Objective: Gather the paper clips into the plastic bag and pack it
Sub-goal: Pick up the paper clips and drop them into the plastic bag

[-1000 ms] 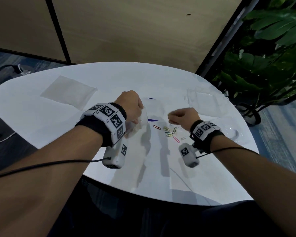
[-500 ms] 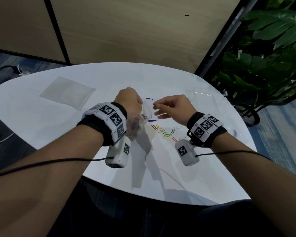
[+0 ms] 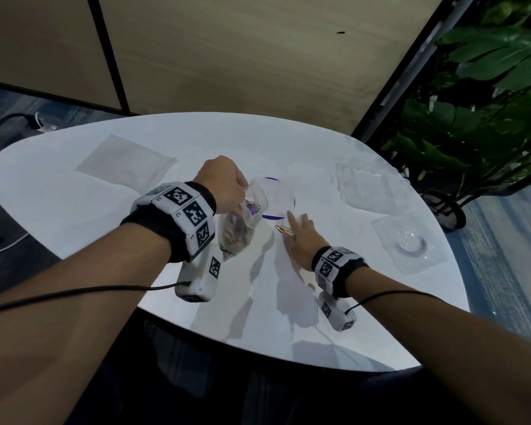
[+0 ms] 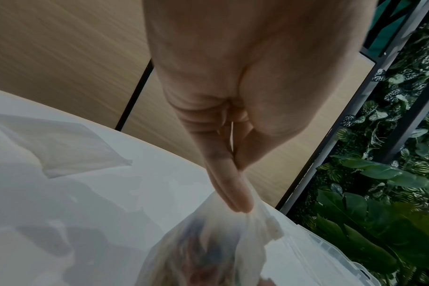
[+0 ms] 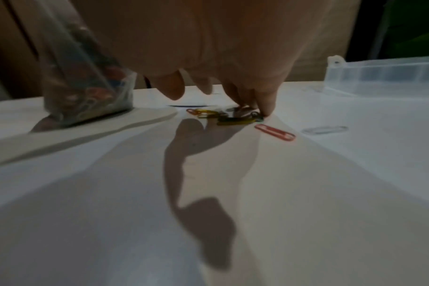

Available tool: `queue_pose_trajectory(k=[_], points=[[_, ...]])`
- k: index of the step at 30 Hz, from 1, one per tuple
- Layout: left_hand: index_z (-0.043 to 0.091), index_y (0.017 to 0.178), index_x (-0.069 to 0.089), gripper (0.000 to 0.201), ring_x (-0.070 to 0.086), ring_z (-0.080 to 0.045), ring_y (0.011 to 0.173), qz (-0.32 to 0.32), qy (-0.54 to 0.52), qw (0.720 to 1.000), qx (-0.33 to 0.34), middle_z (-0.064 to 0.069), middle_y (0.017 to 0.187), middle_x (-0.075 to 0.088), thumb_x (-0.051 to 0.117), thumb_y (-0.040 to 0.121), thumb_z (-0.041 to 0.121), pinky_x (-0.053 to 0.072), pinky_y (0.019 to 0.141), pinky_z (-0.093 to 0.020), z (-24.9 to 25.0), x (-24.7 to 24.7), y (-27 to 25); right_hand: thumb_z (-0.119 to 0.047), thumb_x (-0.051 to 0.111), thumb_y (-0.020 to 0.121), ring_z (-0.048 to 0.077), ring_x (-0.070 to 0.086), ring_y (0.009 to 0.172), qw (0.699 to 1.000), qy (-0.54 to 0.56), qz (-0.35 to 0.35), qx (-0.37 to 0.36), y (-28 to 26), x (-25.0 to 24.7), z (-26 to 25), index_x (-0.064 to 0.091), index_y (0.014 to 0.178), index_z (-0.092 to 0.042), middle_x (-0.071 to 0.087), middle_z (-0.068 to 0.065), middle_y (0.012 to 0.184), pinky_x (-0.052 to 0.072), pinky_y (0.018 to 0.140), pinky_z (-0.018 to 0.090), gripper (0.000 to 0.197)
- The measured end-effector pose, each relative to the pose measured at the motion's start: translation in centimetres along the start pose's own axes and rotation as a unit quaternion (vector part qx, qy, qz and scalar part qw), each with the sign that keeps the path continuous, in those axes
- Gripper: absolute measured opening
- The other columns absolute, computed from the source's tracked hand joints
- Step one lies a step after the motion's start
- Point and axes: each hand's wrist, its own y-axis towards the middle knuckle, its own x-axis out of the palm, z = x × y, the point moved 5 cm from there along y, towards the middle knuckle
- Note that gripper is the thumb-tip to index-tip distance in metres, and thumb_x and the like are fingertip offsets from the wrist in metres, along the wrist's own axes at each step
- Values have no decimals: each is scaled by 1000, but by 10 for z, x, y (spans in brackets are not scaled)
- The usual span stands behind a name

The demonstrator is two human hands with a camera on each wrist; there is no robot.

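Observation:
My left hand [image 3: 227, 188] pinches the top edge of a clear plastic bag [image 3: 236, 231], which hangs just above the white table [image 3: 105, 216] with several coloured paper clips inside. In the left wrist view the thumb and fingers [image 4: 233, 185] squeeze the bag's [image 4: 203, 251] rim. My right hand [image 3: 298, 231] lies low over the table to the right of the bag, fingers straight, their tips on a small heap of loose paper clips [image 3: 284, 230]. The right wrist view shows fingertips [image 5: 265, 102] touching the heap [image 5: 233, 118], with a red clip [image 5: 274, 132] and a pale clip [image 5: 325, 129] lying apart from it.
A round white dish with a blue rim [image 3: 278, 200] sits just behind the bag and clips. Two clear plastic trays [image 3: 368, 191] [image 3: 411, 240] lie at the right. A flat clear bag [image 3: 126, 164] lies at the far left. A potted plant [image 3: 488, 102] stands past the right edge.
My right hand, at the bag's mouth half a second ago, has dropped back to the table and spread flat over the loose clips. The left hand still holds the bag in about the same place.

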Motion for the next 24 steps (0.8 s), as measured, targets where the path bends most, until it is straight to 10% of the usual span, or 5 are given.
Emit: queue_pose_trajectory(k=[5,13,19,24], points=[[6,111,69,27,77,-28,75,-9,1,1000,7,-16,92,76,50,93,-3,62,81,-40,1,1,-3,-16,33,101,34,19,144,959,-201,-4,-199,-8,8,-16,16,152,-8,10,15,161,29,112,48,55],[9,103,68,23,76,-31,76,-14,7,1000,14,-14,93,72,52,91,-3,62,80,-42,1,-4,-6,-2,39,95,32,16,148,939,-266,-25,-217,-37,1,46,13,152,-1,9,20,161,30,117,42,62],[9,106,70,26,73,-33,91,-12,16,1000,22,-15,105,72,53,90,-2,60,86,-42,0,-3,-9,17,55,76,38,50,129,943,-233,-10,-238,-47,-3,58,49,136,4,44,26,144,48,101,45,61],[9,107,70,27,72,-32,93,-13,18,999,23,-14,106,72,51,91,-2,60,87,-42,1,1,-8,12,53,76,31,61,83,944,-254,17,-211,-40,-8,47,64,88,-7,61,11,97,49,67,35,25]])
